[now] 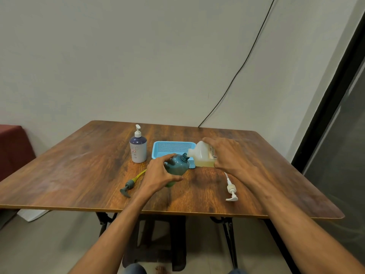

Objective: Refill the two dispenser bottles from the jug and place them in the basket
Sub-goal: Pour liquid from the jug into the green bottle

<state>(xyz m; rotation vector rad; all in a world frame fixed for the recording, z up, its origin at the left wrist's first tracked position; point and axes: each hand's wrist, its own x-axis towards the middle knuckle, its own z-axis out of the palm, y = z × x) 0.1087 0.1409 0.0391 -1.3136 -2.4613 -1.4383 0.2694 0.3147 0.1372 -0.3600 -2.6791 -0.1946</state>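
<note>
At frame centre, the left hand point(158, 173) grips a rounded teal bottle point(176, 165), tilted. The right hand point(227, 157) clasps a translucent jug point(201, 155), spout at its neck, over the perforated blue basket point(171, 148) on the wood-grain worktop point(79, 171).

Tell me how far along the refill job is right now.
Done: the teal pump lies off on the table. In hand: the left hand holds the teal bottle tilted, and the right hand tips the jug toward its neck; flow can't be seen. Left: the purple bottle has its pump on, and the blue basket holds no bottle.
</note>
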